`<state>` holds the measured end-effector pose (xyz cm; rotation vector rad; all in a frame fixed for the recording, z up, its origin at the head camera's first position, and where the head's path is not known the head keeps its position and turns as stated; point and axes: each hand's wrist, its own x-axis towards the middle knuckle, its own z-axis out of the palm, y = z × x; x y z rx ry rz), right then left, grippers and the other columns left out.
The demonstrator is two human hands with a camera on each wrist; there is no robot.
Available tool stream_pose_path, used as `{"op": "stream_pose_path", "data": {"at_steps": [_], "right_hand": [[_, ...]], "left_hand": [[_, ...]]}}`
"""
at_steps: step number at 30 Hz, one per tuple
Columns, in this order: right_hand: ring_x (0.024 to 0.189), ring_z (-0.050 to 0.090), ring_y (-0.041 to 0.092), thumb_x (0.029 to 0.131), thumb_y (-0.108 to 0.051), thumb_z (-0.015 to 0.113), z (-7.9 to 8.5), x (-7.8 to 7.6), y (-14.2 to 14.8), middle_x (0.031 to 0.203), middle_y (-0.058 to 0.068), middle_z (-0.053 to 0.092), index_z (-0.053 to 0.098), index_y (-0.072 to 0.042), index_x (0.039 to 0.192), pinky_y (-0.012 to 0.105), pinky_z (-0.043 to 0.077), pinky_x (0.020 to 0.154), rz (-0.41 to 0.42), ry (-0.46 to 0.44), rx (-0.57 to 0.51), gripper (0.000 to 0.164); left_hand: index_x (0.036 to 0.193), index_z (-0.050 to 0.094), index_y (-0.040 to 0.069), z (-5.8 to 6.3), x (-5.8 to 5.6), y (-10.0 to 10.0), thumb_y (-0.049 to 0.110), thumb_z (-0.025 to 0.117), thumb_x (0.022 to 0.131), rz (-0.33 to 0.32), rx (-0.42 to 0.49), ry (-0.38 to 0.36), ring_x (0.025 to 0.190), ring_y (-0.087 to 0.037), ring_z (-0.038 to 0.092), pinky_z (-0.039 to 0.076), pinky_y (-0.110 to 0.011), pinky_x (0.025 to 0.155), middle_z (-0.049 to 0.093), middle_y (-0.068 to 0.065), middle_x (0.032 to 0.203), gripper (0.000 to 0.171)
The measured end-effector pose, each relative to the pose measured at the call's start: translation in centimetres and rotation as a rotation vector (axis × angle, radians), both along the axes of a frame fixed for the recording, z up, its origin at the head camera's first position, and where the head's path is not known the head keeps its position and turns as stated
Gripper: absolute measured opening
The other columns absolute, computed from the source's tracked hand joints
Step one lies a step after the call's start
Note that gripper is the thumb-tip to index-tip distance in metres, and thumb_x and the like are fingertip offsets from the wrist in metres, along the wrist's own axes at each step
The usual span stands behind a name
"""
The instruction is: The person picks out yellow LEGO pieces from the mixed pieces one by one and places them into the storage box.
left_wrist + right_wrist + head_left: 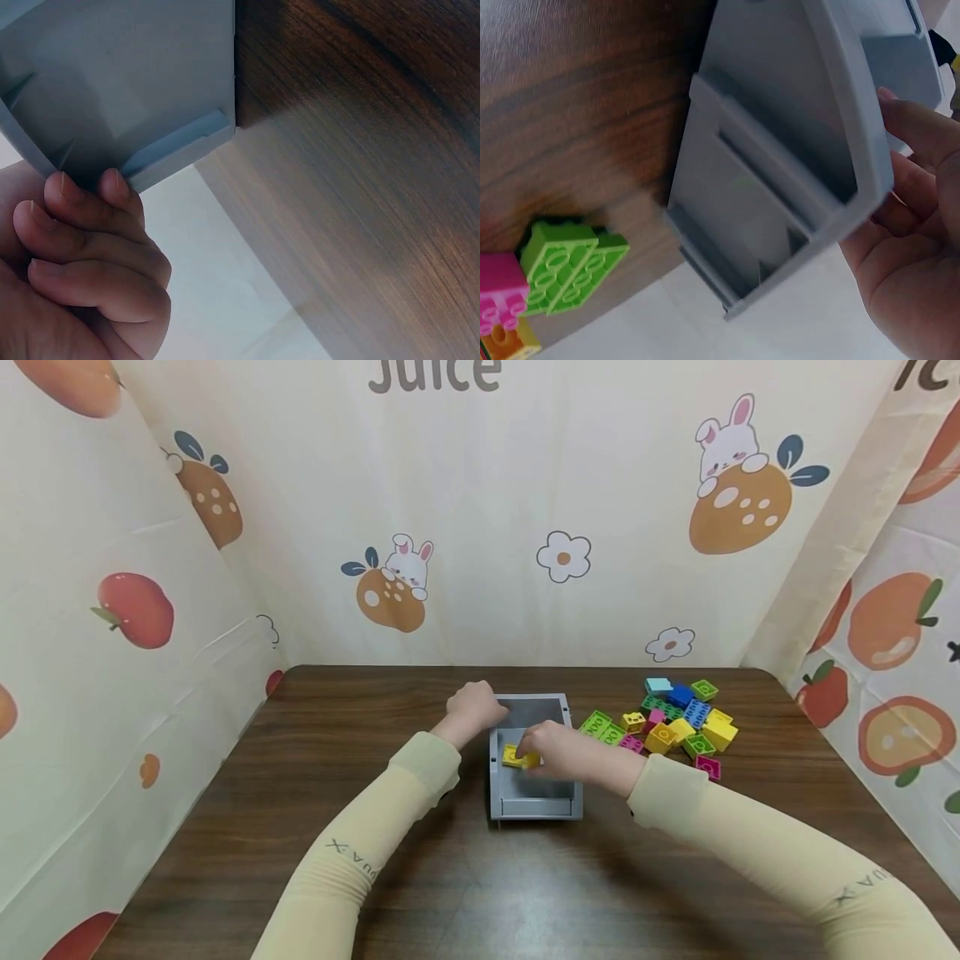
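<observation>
A grey plastic box (pixel 536 810) stands on the table. My left hand (pixel 477 703) grips its far left corner, and in the left wrist view the curled fingers (pixel 97 281) lie at the ribbed edge. My right hand (pixel 558 750) reaches over the box's right wall with its fingertips at a yellow toy block (pixel 512 757) inside. More yellow shows right under those fingertips, partly hidden by the hand. From the right wrist view, this hand (pixel 911 225) appears behind the box's rim (pixel 855 97), thumb and fingers bent, the fingertips partly hidden.
Right of the box lies a loose pile of toy bricks: green bricks (pixel 597 725), a blue brick (pixel 697 713), yellow bricks (pixel 720 731) and a pink brick (pixel 707 767). The brown wooden table (pixel 360 702) meets a printed curtain (pixel 480 610) at its far edge.
</observation>
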<state>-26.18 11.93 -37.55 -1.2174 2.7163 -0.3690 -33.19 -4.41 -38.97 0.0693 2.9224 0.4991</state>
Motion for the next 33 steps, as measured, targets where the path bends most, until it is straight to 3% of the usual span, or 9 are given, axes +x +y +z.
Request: {"op": "stream_pose_path", "data": {"at_steps": [13,33], "right_hand": [[0.085,0.065,0.014,0.078,-0.010,0.076,-2.0,0.1,-1.2,0.091,0.006,0.070,0.073,-0.004,0.095,0.026,0.055,0.075,0.099,0.028,0.034,0.018],[0.073,0.063,0.006,0.078,-0.008,0.074,-3.2,-0.1,-2.6,0.086,0.003,0.070,0.072,-0.006,0.094,0.022,0.055,0.068,0.046,-0.040,0.090,0.016]], "left_hand": [[0.060,0.050,0.013,0.2,-0.4,0.0,0.033,0.061,0.086,-0.015,0.007,0.011,0.044,-0.012,0.039,0.031,-0.025,0.042,0.039,0.002,0.052,0.034],[0.062,0.052,0.013,0.3,0.3,-0.1,0.035,0.061,0.086,-0.004,0.006,-0.009,0.045,-0.012,0.042,0.034,-0.026,0.042,0.043,0.001,0.054,0.034]]}}
